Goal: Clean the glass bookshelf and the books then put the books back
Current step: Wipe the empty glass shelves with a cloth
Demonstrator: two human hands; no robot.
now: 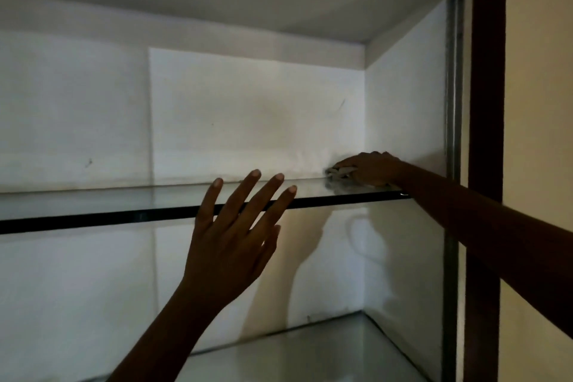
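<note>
Up at the far right corner of the upper glass shelf [93, 205], the right hand [372, 169] is down on the pane, its grip arched over and closed round a bunched pale cloth [336, 175], which sits on the glass right where the back wall [248, 118] meets the side wall [403, 102]. The forearm reaches in from the right, past the metal frame [454, 102] and the dark wooden post [486, 102] beside it.

Nearer, at mid-shelf, the left hand [229, 242] is raised in front of the shelf's dark front edge, grip spread wide and holding nothing. Its fingers [248, 192] are straight and fanned, the tips showing above the edge line; whether they touch the glass, I cannot tell.

That upper shelf runs level from the left side of the view to the right side wall. Below it, a lower glass shelf [325, 350] shows at bottom right, and the shadows of the arms fall on the white back wall between the two.
</note>
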